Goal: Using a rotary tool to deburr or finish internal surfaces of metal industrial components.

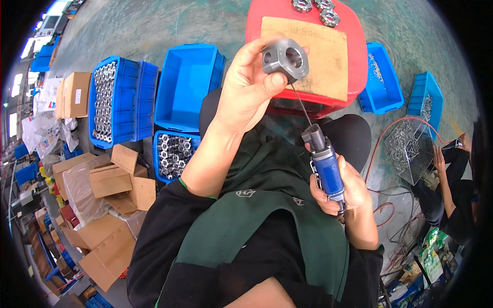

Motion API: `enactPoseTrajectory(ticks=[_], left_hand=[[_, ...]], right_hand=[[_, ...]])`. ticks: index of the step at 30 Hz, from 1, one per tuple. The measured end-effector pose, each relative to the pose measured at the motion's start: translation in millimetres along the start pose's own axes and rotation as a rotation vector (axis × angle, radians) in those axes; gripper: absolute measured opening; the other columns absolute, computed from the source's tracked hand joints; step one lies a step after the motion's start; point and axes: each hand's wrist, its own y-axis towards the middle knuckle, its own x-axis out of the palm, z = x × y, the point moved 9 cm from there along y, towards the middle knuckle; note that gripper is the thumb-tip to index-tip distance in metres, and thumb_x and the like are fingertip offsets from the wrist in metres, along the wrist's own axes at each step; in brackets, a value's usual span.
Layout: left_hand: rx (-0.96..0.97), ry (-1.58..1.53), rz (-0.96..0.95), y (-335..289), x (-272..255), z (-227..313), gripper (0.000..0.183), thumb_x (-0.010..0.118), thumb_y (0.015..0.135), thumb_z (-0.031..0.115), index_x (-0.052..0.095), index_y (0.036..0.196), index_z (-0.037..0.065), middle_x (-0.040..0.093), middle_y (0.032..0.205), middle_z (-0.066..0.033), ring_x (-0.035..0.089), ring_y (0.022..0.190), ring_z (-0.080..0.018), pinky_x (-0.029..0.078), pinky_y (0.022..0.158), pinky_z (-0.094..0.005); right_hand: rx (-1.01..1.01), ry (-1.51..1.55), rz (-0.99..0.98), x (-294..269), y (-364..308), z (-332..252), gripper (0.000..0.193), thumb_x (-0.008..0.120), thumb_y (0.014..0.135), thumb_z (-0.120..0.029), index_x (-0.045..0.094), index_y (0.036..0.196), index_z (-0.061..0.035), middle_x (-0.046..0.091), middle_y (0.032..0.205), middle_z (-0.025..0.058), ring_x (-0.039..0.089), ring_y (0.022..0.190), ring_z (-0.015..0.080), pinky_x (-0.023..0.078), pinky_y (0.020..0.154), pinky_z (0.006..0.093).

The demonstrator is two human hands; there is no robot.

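Note:
My left hand [244, 95] is closed around a grey metal hex block [280, 60] with a large round hole and a smaller one in its side. It is held up above the near left part of a cardboard sheet [328, 64] on a red stool [358, 56]. Lower and to the right, my right hand [354, 187] grips a blue air grinder [328, 172]. Its long thin shaft points up and left toward the block's underside; the tip is hidden there, so contact cannot be judged. Several shiny hex nuts [329, 18] lie at the stool's far edge.
At left stand blue bins: one with stacked nuts [122, 97], a deep one [190, 57] and one with mixed dark and shiny nuts [173, 154]. Opened cardboard boxes [110, 179] lie beyond. At right are a blue bin [385, 97], a wire basket [411, 149], a red hose [377, 149] and a co-worker's arm [446, 179].

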Motion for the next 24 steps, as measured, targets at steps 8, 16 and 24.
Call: enactPoseTrajectory(ticks=[8, 16, 24], left_hand=[[-0.129, 0.002, 0.224, 1.2, -23.1, 2.0, 0.048, 0.06, 0.093, 0.016, 0.04, 0.135, 0.005, 0.056, 0.123, -0.0174, 0.053, 0.117, -0.0419, 0.052, 0.096, -0.0402], [-0.091, -0.124, 0.225, 4.1, -22.7, 3.0, 0.047, 0.055, 0.095, 0.017, 0.038, 0.137, 0.006, 0.055, 0.125, -0.0184, 0.052, 0.119, -0.0423, 0.05, 0.098, -0.0423], [-0.094, -0.048, 0.193, 1.2, -14.4, 0.6, 0.051, 0.061, 0.091, 0.011, 0.039, 0.136, 0.003, 0.055, 0.125, -0.017, 0.05, 0.122, -0.0406, 0.049, 0.098, -0.0407]], right_hand=[[-0.149, -0.307, 0.214, -22.4, -10.7, -6.4, 0.061, 0.039, 0.098, -0.05, 0.027, 0.143, -0.0114, 0.049, 0.064, 0.0156, 0.04, 0.035, 0.0128, 0.035, 0.031, 0.0238], [-0.156, -0.452, 0.236, -13.6, -14.4, -8.3, 0.068, 0.04, 0.097, -0.052, 0.028, 0.146, -0.0051, 0.056, 0.071, 0.0119, 0.048, 0.043, 0.0112, 0.04, 0.042, 0.0215], [-0.223, -0.517, 0.308, -7.0, -9.8, -16.1, 0.07, 0.041, 0.097, -0.052, 0.026, 0.147, -0.0047, 0.055, 0.072, 0.0104, 0.048, 0.047, 0.0108, 0.04, 0.043, 0.0214]])
